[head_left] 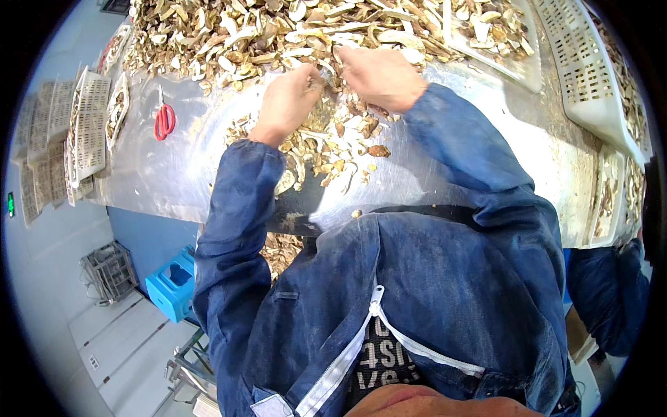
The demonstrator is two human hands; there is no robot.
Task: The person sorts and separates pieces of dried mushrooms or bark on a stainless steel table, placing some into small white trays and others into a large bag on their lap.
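A large heap of sliced dried mushrooms [236, 35] covers the far part of the metal table [160, 181], and a looser scatter of pieces [333, 160] lies nearer me. My left hand [288, 104] is at the near edge of the heap, fingers curled inward; what they hold, if anything, is hidden. My right hand [382, 80] is just to its right among the slices, its fingers bent and closed on something I cannot make out. Red-handled scissors [164, 121] lie on the table to the left of my left hand.
Perforated white trays [90, 121] stand at the left edge. A tray with slices [524, 76] and a white basket [570, 69] sit at the right. A blue plastic stool [170, 285] and a metal rack [108, 271] stand below left. A co-worker's dark-clothed arm [604, 299] shows lower right.
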